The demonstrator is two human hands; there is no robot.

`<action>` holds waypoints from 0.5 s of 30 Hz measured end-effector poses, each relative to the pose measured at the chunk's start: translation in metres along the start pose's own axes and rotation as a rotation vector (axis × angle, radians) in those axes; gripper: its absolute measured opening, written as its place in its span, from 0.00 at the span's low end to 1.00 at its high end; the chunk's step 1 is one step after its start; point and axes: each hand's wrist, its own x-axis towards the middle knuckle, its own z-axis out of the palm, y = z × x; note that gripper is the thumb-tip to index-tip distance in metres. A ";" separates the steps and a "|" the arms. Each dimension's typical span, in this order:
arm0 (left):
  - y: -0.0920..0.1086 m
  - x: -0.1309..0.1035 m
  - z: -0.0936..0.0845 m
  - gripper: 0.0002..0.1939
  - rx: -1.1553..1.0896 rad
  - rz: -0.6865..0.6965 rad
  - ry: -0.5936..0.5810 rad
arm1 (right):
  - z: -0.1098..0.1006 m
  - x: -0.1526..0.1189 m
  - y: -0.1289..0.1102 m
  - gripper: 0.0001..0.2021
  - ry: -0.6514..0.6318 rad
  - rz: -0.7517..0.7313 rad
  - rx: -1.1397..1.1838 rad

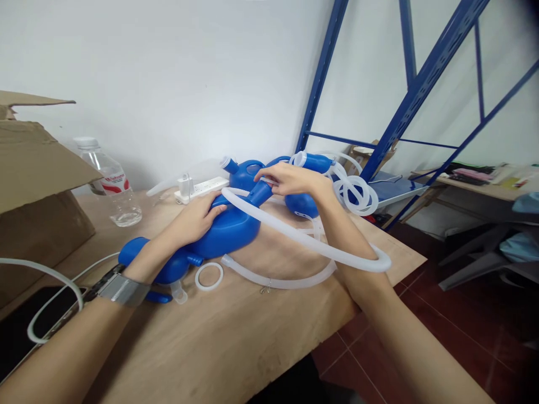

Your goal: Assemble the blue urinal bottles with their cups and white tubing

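Across the wooden tabletop (252,331), the largest risk is judged to come from the translucent hose (295,231): it is looped over the right forearm, and if the arm were drawn back, the hose could be dragged along and the blue plastic jug (233,227) pulled askew. The jug lies on the tabletop between the hands, its neck (260,192) angled up toward the right hand (290,178), whose thumb and fingers are clamped at the neck's mouth. Twisting there could roll the jug if too little pressure were applied by the left hand (196,217), which is laid on its side, thumb apart; whether the hidden fingers are closed on it cannot be told. The blue container (137,249) beneath the left wrist could be nudged by a low sweep of that arm, and the white ring (209,276) beside it could be knocked away.

Of the containers, the cardboard box (37,163) is seen with a raised flap, its contents hidden. Nothing can be made out inside the opaque held jug, nor inside the rear blue jug (242,178), whose neck is tilted up. The clear water bottle (113,185) is capped and labelled; its fill level cannot be read with certainty.
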 end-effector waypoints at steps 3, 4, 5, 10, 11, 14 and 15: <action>-0.001 0.000 0.000 0.35 0.006 -0.001 -0.010 | -0.008 -0.009 0.009 0.26 0.038 -0.005 0.153; -0.001 0.000 0.000 0.35 0.005 0.001 -0.009 | -0.010 -0.011 0.013 0.25 0.069 0.001 0.210; -0.002 0.000 0.000 0.35 0.004 0.004 -0.005 | -0.010 -0.013 0.016 0.25 0.106 0.010 0.263; -0.004 0.000 0.000 0.34 -0.006 0.014 -0.005 | 0.000 -0.012 0.032 0.23 0.182 0.086 0.384; -0.004 0.000 0.000 0.34 -0.010 0.017 -0.004 | 0.002 -0.011 0.035 0.23 0.175 0.099 0.402; -0.006 0.001 0.001 0.34 -0.021 0.023 0.003 | 0.008 -0.009 0.044 0.22 0.163 0.125 0.465; -0.006 0.001 0.002 0.34 -0.015 0.025 -0.001 | 0.010 -0.009 0.047 0.21 0.167 0.133 0.481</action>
